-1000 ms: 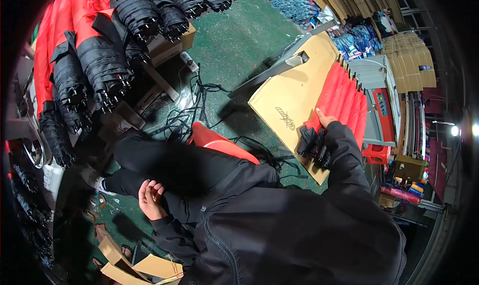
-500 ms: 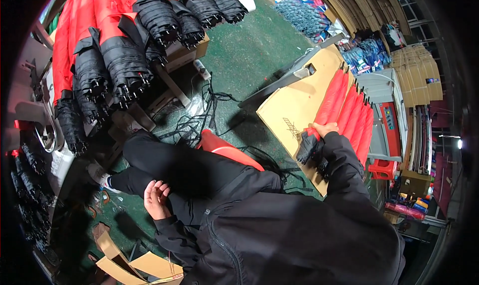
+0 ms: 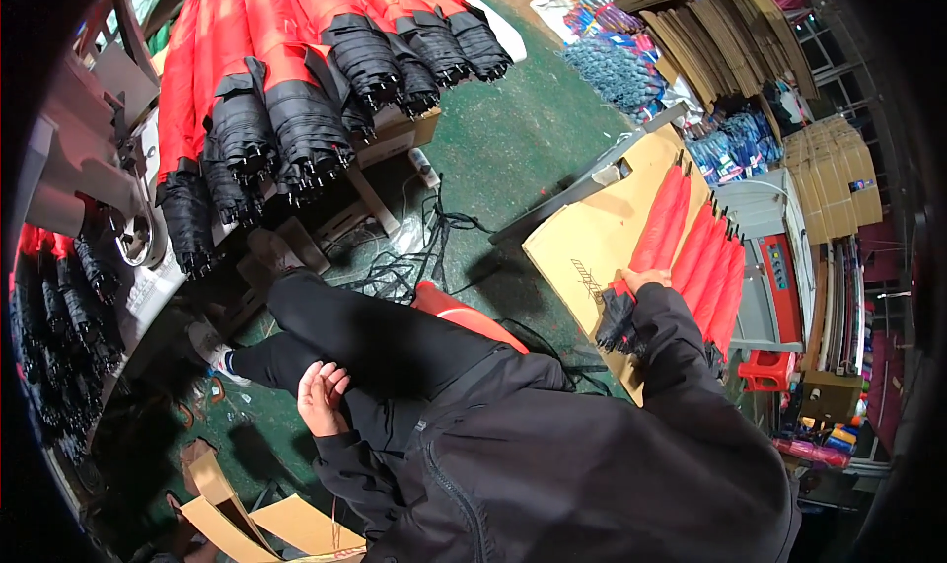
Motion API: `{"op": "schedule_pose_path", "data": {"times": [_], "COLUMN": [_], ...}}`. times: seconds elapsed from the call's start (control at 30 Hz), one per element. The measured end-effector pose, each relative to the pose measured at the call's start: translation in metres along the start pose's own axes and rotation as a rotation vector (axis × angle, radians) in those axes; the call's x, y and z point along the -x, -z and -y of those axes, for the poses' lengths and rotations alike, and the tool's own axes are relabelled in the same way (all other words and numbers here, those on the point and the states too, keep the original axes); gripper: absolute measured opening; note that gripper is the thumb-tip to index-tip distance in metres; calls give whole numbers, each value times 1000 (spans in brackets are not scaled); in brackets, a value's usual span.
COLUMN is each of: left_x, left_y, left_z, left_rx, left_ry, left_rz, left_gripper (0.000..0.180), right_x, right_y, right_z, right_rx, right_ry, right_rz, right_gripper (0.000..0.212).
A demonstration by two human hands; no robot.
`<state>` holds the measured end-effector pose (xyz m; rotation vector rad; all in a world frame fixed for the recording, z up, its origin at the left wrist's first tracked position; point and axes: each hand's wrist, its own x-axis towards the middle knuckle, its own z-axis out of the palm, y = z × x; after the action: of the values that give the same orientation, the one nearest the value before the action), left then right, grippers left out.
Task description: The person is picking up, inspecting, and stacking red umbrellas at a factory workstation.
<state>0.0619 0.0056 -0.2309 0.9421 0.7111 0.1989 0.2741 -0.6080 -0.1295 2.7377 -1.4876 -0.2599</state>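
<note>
Since the earlier frame, my right hand (image 3: 646,279) has drawn a red umbrella bundle (image 3: 660,226) leftward, so a gap now parts it from the row of red umbrellas (image 3: 708,277) beside it. My fingers are closed around its lower part, near the black cloth; I can't tell if it's one umbrella or two. It lies over the cardboard sheet (image 3: 572,238), tips pointing away from me. My left hand (image 3: 322,399) is half curled and empty, by my leg (image 3: 355,326). More red-and-black umbrellas (image 3: 286,80) lie piled ahead to my left.
</note>
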Motion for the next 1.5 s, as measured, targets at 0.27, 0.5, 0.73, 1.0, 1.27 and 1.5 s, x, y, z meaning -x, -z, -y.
{"op": "schedule_pose_path", "data": {"times": [0.27, 0.5, 0.73, 1.0, 1.27, 1.5], "left_x": [-7, -4, 17, 90, 136, 155], "left_y": [6, 4, -69, -230, -252, -190], "left_z": [-1, -3, -33, -181, -212, -211], "left_rx": [44, -66, -417, -332, -400, -290], "left_ry": [-24, -42, -242, -748, -791, -938], "left_rz": [57, 31, 77, 196, 227, -165], "left_gripper": [35, 27, 22, 19, 84, 68], "right_x": [-18, 11, 99, 255, 378, 421], "right_y": [-16, 26, 140, 173, 137, 137], "right_z": [-11, 56, 113, 144, 137, 156], "right_rx": [-584, -1370, -1707, -1574, -1271, -998], "right_ry": [-15, 35, 696, 1289, 1870, 2232], "right_rz": [100, 98, -142, -45, 91, 755], "right_gripper": [73, 62, 22, 86, 113, 114]}}
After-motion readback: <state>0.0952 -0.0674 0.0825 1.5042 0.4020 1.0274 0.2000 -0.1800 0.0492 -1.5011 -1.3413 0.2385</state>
